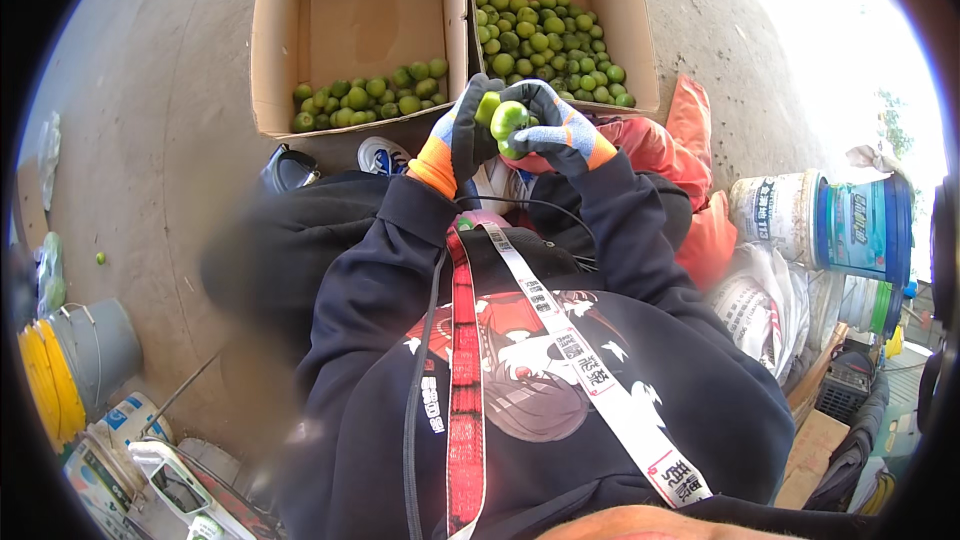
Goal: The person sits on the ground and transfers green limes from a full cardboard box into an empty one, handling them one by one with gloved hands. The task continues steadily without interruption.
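Note:
Both hands wear grey-blue and orange work gloves with dark palms and meet in front of two cardboard boxes. My left hand (474,127) is closed around green fruits on their left side. My right hand (555,127) grips the same small cluster from the right, its thumb against a shiny green fruit (510,120). How many fruits each hand holds is partly hidden by the fingers. Beyond the hands, the left cardboard box (375,7) has green fruits (357,97) along its near side. The right cardboard box (630,30) holds many more green fruits (526,30).
White and blue plastic buckets (776,217) and a white woven sack (757,307) are at the right. A grey bucket (112,349) and a yellow bucket (49,375) lie at the left. One small green fruit (100,258) lies on the concrete floor. Orange-red cloth (660,157) is near my right leg.

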Action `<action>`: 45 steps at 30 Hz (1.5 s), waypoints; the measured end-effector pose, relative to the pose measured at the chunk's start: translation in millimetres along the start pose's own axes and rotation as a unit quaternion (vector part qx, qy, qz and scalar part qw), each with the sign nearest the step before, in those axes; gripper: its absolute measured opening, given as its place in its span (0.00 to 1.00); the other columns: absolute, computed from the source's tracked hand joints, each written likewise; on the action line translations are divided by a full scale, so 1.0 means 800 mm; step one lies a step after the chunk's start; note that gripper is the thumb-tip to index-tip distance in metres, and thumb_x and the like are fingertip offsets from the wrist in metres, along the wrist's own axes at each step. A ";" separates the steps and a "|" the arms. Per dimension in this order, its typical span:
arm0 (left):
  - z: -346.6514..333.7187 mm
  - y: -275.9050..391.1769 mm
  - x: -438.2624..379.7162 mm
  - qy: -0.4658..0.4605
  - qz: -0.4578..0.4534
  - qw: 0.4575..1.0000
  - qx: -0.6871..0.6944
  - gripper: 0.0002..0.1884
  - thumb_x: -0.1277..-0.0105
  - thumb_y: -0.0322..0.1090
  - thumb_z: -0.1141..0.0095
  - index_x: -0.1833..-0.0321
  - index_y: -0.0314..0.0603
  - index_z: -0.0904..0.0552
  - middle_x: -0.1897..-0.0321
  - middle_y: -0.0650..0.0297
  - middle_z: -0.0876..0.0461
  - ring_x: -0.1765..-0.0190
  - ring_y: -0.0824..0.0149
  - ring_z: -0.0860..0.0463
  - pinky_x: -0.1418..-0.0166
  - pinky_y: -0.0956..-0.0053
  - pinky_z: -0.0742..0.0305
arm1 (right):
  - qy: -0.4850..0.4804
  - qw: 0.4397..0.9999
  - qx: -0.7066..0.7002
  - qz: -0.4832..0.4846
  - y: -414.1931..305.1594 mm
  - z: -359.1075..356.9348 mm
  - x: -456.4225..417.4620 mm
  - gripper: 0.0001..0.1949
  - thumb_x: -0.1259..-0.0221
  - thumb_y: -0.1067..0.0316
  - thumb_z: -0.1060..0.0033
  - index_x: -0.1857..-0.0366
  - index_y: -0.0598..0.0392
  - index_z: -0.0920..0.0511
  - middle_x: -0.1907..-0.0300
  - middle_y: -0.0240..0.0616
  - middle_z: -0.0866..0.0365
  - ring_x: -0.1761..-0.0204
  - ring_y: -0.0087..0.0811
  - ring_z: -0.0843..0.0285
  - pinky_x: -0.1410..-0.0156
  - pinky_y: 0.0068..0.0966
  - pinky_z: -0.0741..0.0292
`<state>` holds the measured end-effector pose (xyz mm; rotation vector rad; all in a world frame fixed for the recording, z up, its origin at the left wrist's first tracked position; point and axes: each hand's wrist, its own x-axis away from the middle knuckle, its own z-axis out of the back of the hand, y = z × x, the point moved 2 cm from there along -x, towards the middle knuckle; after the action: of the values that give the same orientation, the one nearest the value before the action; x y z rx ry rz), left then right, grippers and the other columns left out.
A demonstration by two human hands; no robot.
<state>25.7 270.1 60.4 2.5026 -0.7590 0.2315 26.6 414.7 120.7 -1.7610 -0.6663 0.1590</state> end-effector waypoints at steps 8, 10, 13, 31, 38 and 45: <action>0.045 0.020 -0.024 0.009 -0.116 0.982 0.150 0.16 0.33 0.45 0.44 0.57 0.37 0.24 0.65 0.56 0.18 0.64 0.61 0.16 0.62 0.76 0.17 | -0.010 0.997 -0.064 0.045 -0.003 0.008 0.000 0.25 0.53 0.81 0.37 0.47 0.55 0.32 0.54 0.41 0.24 0.53 0.32 0.21 0.47 0.30 0.21; 0.051 0.036 -0.021 0.116 -0.120 0.962 0.214 0.19 0.34 0.49 0.44 0.58 0.36 0.25 0.66 0.54 0.18 0.63 0.58 0.17 0.59 0.72 0.17 | 0.009 0.996 -0.076 0.052 0.001 0.010 0.000 0.26 0.53 0.81 0.37 0.47 0.55 0.32 0.53 0.41 0.24 0.53 0.33 0.21 0.47 0.30 0.22; 0.047 0.018 -0.023 0.133 -0.115 0.976 0.129 0.18 0.33 0.49 0.45 0.58 0.39 0.25 0.63 0.56 0.19 0.58 0.58 0.18 0.53 0.69 0.19 | 0.029 0.995 -0.077 0.051 0.009 0.019 -0.006 0.26 0.53 0.79 0.35 0.47 0.55 0.32 0.53 0.40 0.24 0.53 0.33 0.21 0.46 0.29 0.22; 0.057 0.032 -0.014 0.112 -0.109 0.980 0.125 0.23 0.33 0.50 0.46 0.51 0.33 0.26 0.58 0.53 0.20 0.55 0.59 0.19 0.56 0.71 0.20 | 0.132 0.973 0.187 0.025 0.028 0.027 -0.009 0.20 0.43 0.67 0.34 0.47 0.58 0.27 0.51 0.36 0.23 0.55 0.23 0.24 0.48 0.23 0.26; 0.020 -0.017 -0.010 -0.038 -0.152 0.954 -0.256 0.20 0.31 0.54 0.49 0.50 0.45 0.24 0.56 0.64 0.21 0.55 0.68 0.19 0.53 0.77 0.22 | 0.142 0.968 0.169 0.122 0.042 0.003 -0.016 0.19 0.41 0.72 0.38 0.46 0.58 0.28 0.49 0.39 0.27 0.48 0.26 0.25 0.43 0.24 0.27; 0.032 0.008 0.002 0.038 -0.012 0.999 0.035 0.13 0.31 0.44 0.49 0.54 0.43 0.22 0.66 0.65 0.17 0.65 0.70 0.17 0.66 0.83 0.22 | 0.223 0.963 0.124 0.094 0.013 0.021 -0.018 0.16 0.36 0.69 0.42 0.46 0.58 0.28 0.55 0.36 0.20 0.59 0.21 0.23 0.58 0.19 0.25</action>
<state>23.7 251.6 41.2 2.5501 -0.7020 0.3486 11.1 420.2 102.5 -1.5428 -0.1453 -0.0272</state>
